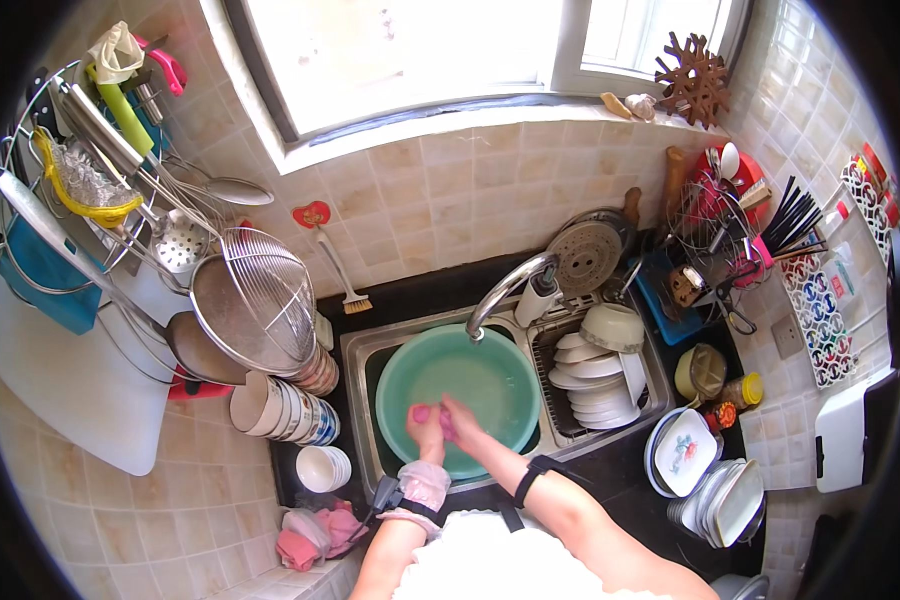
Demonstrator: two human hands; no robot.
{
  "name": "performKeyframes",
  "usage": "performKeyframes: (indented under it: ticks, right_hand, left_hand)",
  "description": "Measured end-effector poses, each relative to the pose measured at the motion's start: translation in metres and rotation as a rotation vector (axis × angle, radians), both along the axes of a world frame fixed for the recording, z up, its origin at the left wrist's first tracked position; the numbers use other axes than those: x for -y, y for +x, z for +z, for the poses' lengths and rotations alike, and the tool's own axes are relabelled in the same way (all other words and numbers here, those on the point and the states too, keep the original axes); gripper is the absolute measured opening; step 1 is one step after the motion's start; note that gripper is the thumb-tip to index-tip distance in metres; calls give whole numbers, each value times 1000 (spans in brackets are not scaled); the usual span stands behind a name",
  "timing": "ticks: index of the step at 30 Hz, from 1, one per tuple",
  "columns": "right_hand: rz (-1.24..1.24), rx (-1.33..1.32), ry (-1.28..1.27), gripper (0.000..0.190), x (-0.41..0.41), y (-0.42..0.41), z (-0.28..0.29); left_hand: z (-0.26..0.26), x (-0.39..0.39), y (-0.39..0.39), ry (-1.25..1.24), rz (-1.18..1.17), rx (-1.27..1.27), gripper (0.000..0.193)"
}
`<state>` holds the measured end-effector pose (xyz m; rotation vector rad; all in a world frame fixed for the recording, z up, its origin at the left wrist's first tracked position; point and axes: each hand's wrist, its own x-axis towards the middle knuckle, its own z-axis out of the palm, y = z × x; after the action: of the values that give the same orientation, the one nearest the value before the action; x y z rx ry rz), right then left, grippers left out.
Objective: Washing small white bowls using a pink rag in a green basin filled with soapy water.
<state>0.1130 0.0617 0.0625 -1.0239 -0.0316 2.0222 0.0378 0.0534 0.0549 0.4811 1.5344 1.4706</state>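
Note:
Over the near part of a green plastic basin (521,431), my left hand (429,435) and my right hand (463,421) are close together. Both are closed around a small bunched pink cloth (447,429), mostly hidden by my fingers. Slightly cloudy water (465,375) fills the basin, which sits in the left bowl of a stainless-steel sink (360,360). A curved chrome faucet (502,281) hangs over the basin's far side; no stream shows. A clear plastic cover (425,480) and a black strap wrap my left wrist.
White dishes (592,382) fill a rack in the right sink bowl. Stacked bowls (289,409) stand left, near pink cloths (319,536). Plates (720,502) line the right counter. Strainers (259,300) and utensils jut from the left wall. A brush (337,262) hangs behind.

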Motion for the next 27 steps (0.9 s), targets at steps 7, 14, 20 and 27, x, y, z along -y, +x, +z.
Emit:
performKeyframes:
  ticks: [7,14,20,27]
  right_hand:
    - [163,1236,458,35,-14,-13,-20]
    - [373,-221,-40,44,-26,49,68]
    - [735,-200,174,28,-15,47,60]
    - [1004,555,450,31,-15,30,46]
  left_hand:
    - [12,-10,-15,-46,-34,26,11]
    - [58,-17,-20,41,-326,443,25]
    - [45,-18,-29,13,-534,415,40]
    - [41,-22,-25,3,-534,347,29]
